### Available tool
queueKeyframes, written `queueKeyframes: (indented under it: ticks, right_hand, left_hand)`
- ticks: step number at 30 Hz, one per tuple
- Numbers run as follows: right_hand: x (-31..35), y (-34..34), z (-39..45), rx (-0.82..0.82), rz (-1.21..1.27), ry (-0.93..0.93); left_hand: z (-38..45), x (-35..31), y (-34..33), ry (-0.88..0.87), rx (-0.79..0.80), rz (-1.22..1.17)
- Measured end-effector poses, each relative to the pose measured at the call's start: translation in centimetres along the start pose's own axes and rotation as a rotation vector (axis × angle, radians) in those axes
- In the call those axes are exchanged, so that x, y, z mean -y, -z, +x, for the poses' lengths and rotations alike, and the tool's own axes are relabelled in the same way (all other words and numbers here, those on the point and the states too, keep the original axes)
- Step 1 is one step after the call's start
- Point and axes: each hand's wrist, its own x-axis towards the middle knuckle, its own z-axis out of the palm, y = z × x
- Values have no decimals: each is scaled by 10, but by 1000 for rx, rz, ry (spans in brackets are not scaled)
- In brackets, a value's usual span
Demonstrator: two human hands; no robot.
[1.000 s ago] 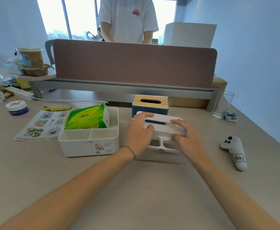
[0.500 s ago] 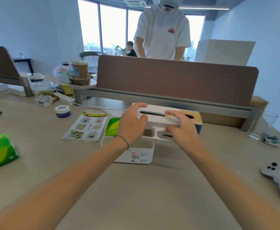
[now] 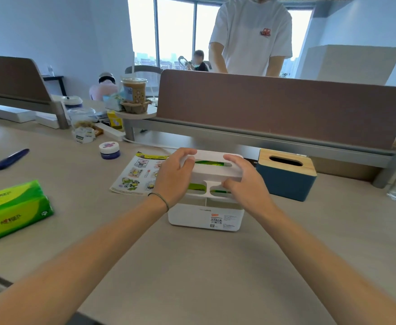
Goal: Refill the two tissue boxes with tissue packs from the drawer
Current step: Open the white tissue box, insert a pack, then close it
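Two bare forearms run up from the bottom edge, elbows cut off. Centre frame, the white box (image 3: 205, 215) sits on the desk (image 3: 192, 277). The left hand (image 3: 174, 175) and right hand (image 3: 245, 181) grip the white lid (image 3: 215, 171) by its two ends, fingers curled over the top, thumbs on the near side. Whether the lid is fully seated cannot be told; the hands hide its ends. Green of a tissue pack shows through the lid slot (image 3: 212, 163) and two lower openings; most of that pack is hidden. At left, a second green tissue pack (image 3: 11, 211) lies on the desk, partly cut off by the frame edge. Just right of the white box, the blue box (image 3: 286, 174) with a wooden lid; its inside is dark. Sticker sheet (image 3: 136, 174) is partly hidden behind the left hand. Upper frame, a brown partition (image 3: 281, 106).
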Motion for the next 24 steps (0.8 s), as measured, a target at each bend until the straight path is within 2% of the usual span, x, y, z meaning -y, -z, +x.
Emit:
queueKeyframes:
  ticks: [19, 21, 24]
  right_hand:
    - [-26, -9, -1, 75, -235, 39]
    - [-30, -11, -3, 84, -279, 29]
    - [-30, -8, -1, 78, -335, 25]
  left_hand:
    - [-6, 26, -11, -2, 1, 100]
    - [-6, 29, -11, 5, 22, 145]
    - [-2, 35, -9, -23, 53, 339]
